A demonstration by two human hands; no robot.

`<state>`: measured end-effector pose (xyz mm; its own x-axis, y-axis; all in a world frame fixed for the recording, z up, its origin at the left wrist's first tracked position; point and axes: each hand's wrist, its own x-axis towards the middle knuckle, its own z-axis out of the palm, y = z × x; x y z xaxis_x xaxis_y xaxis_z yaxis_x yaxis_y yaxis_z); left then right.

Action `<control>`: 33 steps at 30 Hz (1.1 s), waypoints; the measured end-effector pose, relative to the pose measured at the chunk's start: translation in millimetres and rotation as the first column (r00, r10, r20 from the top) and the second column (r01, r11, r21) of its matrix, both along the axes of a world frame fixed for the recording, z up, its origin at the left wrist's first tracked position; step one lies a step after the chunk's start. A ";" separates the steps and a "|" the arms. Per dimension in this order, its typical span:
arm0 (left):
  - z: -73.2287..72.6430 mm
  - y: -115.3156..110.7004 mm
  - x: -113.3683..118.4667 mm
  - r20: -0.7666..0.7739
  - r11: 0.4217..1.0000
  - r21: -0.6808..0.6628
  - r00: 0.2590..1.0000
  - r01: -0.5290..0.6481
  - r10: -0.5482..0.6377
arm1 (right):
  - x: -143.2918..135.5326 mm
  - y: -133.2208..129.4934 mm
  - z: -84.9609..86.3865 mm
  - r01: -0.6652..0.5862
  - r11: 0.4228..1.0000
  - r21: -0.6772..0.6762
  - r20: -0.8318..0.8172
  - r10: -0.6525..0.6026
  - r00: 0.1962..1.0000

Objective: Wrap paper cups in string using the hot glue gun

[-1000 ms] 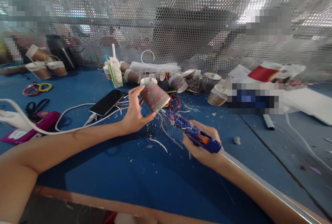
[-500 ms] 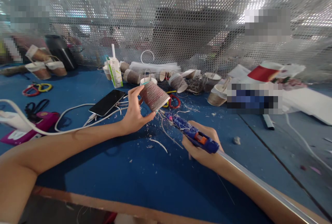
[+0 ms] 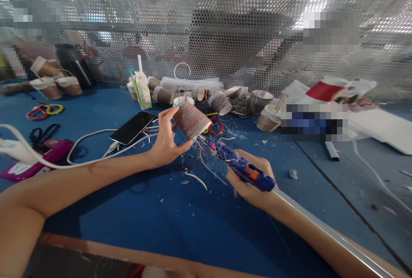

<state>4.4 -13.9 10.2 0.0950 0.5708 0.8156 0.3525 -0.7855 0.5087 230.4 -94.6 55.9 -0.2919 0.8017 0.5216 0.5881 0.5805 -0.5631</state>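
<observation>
A paper cup (image 3: 192,120) wound with reddish-brown and grey string is tilted on its side in the air, pinched between the thumb and fingers of my left hand (image 3: 165,140). My right hand (image 3: 252,179) is wrapped round a blue hot glue gun (image 3: 234,158) with an orange part on it and white glue strands stuck to its body. A long clear glue stick (image 3: 309,211) comes out of its back end along my forearm. The gun's nozzle is close to the cup's lower edge; whether they touch I cannot tell. A loose strand of string (image 3: 209,166) hangs below the cup.
Behind my hands stand several string-wrapped cups (image 3: 269,117), a drink carton (image 3: 141,89) and scissors (image 3: 216,126). To the left lie a phone (image 3: 133,127), white cables and a magenta pouch-like object (image 3: 41,160). Glue scraps litter the blue table (image 3: 154,226); a perforated metal screen (image 3: 144,20) rises behind.
The glue gun has turned slightly in my right hand, its back end shifting a little right. My left hand and the cup stay nearly still.
</observation>
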 end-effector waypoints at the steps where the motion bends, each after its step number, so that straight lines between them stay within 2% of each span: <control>1: 0.1 0.1 0.0 -0.001 1.000 0.003 1.000 0.002 -0.002 | 0.5 0.4 -0.6 0.008 1.000 0.009 -0.007 -0.008 1.000; 7: 0.2 -0.4 -0.7 -0.009 1.000 -0.001 1.000 -0.004 0.004 | 4.0 6.2 -4.7 0.043 0.997 0.068 -0.080 -0.037 0.996; 14: 0.2 1.2 -1.0 -0.005 1.000 0.004 1.000 0.028 -0.028 | 0.8 2.3 6.3 0.138 0.989 -0.049 -0.090 -0.142 0.986; 19: -0.2 1.1 -1.3 -0.005 1.000 -0.005 1.000 0.029 -0.029 | 3.6 5.7 2.8 0.173 0.985 0.008 -0.088 -0.172 0.981; 22: 0.5 -0.4 -1.6 -0.022 1.000 -0.015 1.000 0.009 -0.009 | 16.3 17.5 3.9 0.229 0.959 0.164 0.052 -0.241 0.969; 24: 1.6 -1.4 -1.7 -0.041 1.000 -0.010 0.999 -0.002 0.001 | 29.9 29.8 7.6 0.222 0.938 0.265 0.241 -0.288 0.927; 25: 2.1 -1.8 -1.7 -0.050 1.000 -0.009 0.999 -0.004 0.003 | 37.7 36.9 9.3 0.221 0.937 0.272 0.341 -0.309 0.888; 27: 3.0 -2.3 -1.8 -0.066 1.000 -0.009 0.998 0.001 -0.001 | 54.1 51.6 10.5 0.231 0.948 0.220 0.489 -0.312 0.815; 29: 3.4 -2.3 -1.9 -0.073 1.000 -0.009 0.997 0.006 -0.007 | 70.1 65.4 7.7 0.240 0.965 0.107 0.556 -0.258 0.790; 31: 3.4 -1.9 -2.1 -0.076 1.000 -0.002 0.997 0.010 -0.010 | 83.8 75.9 3.4 0.217 0.975 0.041 0.527 -0.205 0.825; 33: 3.7 -1.4 -2.5 -0.087 1.000 0.003 0.996 0.012 -0.012 | 92.1 80.0 2.7 0.195 0.976 0.092 0.448 -0.215 0.868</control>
